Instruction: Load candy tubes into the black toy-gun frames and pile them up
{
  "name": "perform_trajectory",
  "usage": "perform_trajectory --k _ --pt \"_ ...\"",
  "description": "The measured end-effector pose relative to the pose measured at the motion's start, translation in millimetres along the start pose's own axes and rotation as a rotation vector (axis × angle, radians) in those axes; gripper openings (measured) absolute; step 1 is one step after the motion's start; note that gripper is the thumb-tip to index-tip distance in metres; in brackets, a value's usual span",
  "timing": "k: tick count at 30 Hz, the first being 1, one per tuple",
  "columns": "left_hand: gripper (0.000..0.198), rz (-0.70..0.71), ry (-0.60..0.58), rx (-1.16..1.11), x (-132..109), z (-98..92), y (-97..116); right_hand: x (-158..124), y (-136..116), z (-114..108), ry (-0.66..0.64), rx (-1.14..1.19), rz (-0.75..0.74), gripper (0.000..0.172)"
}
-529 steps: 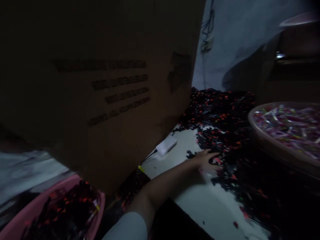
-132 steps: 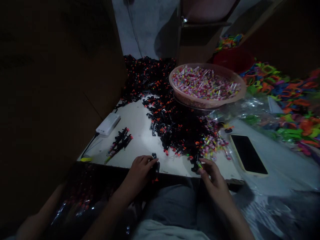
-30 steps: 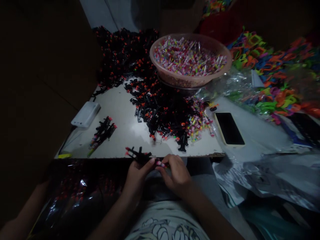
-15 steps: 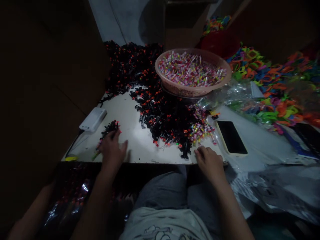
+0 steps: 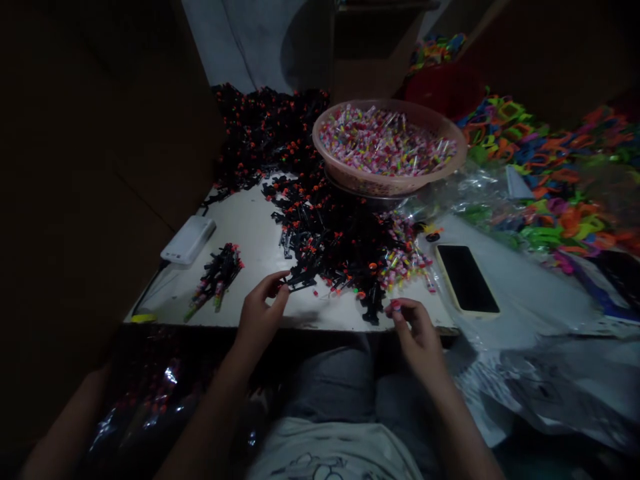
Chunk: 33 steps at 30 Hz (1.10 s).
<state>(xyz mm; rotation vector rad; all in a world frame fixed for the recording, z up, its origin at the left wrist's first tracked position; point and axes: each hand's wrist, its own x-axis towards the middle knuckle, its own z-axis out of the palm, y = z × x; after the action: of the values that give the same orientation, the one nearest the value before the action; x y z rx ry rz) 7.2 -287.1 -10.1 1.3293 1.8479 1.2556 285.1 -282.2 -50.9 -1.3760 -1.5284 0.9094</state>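
Pinched between the fingers of my left hand is a black plastic toy gun, held just over the front of the table. My right hand is closed on a small tube with a red end, near the table's front edge. Between the hands lies a large pile of black toy guns with orange tips. A small heap of colourful tubes sits just beyond my right hand. To the left of my left hand rests a bunch of toy guns with tubes attached.
A pink basin full of colourful tubes stands behind the pile. A phone lies at right, a white power bank at left. Bright plastic pieces and clear bags cover the right side. Another person's arm shows lower left.
My left hand has moved right from the bunch at the left to the pile and now holds a black toy gun. My right hand has lifted slightly, showing a red-ended tube.
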Motion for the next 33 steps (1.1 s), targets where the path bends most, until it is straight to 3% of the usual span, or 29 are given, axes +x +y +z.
perform_trajectory --k 4,9,12,16,22,27,33 --pt "0.029 0.031 -0.143 -0.038 -21 -16.6 15 -11 -28 29 -0.121 0.209 0.041 0.03" --pt "0.024 0.073 -0.336 -0.112 -36 -11.3 24 -18 -39 55 -0.235 0.269 0.09 0.031" --pt "0.026 -0.029 -0.27 -0.268 -40 0.9 21 -18 -36 60 -0.214 0.348 0.136 0.029" --pt "0.046 -0.308 -0.182 -0.587 -48 23.7 12 -24 -38 65 -0.233 0.47 0.184 0.032" --pt "0.048 -0.599 -0.258 -0.835 -59 38.7 8 -38 -36 71 -0.276 0.388 0.111 0.026" --pt "0.049 -0.624 -0.24 -0.863 -57 33.5 12 -37 -35 64 -0.256 0.265 -0.003 0.016" --pt "0.06 -0.551 -0.166 -0.813 -60 34.6 12 -37 -40 61 -0.176 0.109 -0.08 0.011"
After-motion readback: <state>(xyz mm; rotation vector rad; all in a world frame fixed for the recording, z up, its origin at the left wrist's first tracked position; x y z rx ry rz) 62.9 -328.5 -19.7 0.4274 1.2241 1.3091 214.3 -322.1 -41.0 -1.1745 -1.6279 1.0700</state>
